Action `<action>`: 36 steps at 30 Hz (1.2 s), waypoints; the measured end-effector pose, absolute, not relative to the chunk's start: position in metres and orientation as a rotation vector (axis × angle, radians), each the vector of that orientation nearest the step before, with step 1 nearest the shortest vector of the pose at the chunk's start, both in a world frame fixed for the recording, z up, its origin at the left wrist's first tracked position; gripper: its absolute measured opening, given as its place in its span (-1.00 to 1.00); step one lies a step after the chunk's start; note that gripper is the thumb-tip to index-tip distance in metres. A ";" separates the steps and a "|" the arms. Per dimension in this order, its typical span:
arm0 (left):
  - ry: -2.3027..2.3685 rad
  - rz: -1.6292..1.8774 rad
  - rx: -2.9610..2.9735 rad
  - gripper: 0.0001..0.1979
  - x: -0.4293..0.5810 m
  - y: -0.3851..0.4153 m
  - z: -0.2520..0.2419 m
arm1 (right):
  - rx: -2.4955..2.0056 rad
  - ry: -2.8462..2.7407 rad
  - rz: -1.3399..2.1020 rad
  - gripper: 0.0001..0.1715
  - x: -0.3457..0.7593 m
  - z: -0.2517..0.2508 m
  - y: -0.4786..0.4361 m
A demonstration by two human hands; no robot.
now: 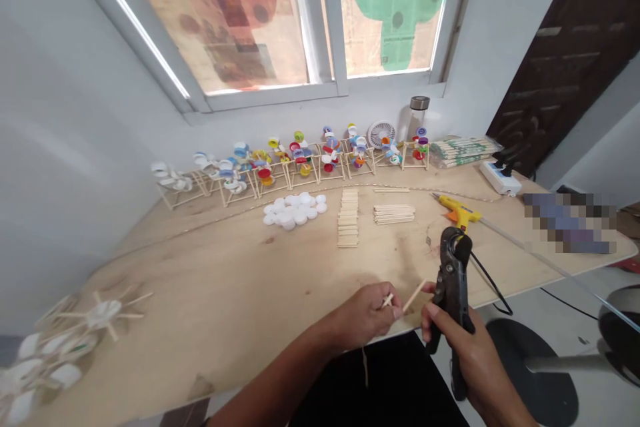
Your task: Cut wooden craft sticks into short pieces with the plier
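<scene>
My left hand [373,310] is closed on small wooden sticks [387,300] just above the table's front edge. One longer stick [414,296] slants up from its fingertips toward the right. A black cutting tool [454,280] is gripped upright in my right hand [463,340], its head pointing up and away from me. Beyond the hands lie a column of short sticks [348,219], a pile of longer sticks [394,214] and a cluster of white bottle caps [295,209].
Along the wall stand several stick frames with coloured caps [303,163], a small fan [381,135] and a bottle [418,117]. At right are a yellow glue gun [460,212], a power strip [501,178] and a cable. Cap-and-stick wheels [104,313] lie at left.
</scene>
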State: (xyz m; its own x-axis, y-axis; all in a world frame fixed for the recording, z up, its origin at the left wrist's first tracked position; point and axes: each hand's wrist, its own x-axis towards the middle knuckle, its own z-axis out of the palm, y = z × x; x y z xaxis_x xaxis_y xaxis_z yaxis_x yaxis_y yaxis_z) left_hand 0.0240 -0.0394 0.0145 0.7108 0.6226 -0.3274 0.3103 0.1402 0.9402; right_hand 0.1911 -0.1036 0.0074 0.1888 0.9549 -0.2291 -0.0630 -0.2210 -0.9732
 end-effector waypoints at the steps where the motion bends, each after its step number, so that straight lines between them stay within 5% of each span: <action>1: 0.786 0.271 1.383 -0.77 0.022 -0.044 0.014 | -1.420 -0.917 1.236 -0.51 0.187 0.009 -0.103; 8: 0.686 0.306 1.173 -0.65 0.015 -0.060 0.012 | -1.406 -0.958 1.231 -0.60 0.168 0.015 -0.104; 20: 0.830 0.585 0.763 -0.83 -0.005 -0.065 0.007 | -1.231 -0.759 1.381 -0.73 0.158 0.021 -0.097; 36: 0.910 0.560 0.951 -0.69 -0.014 -0.073 0.008 | -1.170 -0.799 1.424 -0.79 0.140 0.019 -0.097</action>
State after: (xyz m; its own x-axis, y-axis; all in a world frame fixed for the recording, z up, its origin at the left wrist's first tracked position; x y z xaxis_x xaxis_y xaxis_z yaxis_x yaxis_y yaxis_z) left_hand -0.0145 -0.0728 0.0081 0.5200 0.7516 -0.4059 -0.0239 0.4878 0.8726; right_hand 0.1399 -0.0973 0.0187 0.0592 0.9719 -0.2279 -0.3121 -0.1989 -0.9290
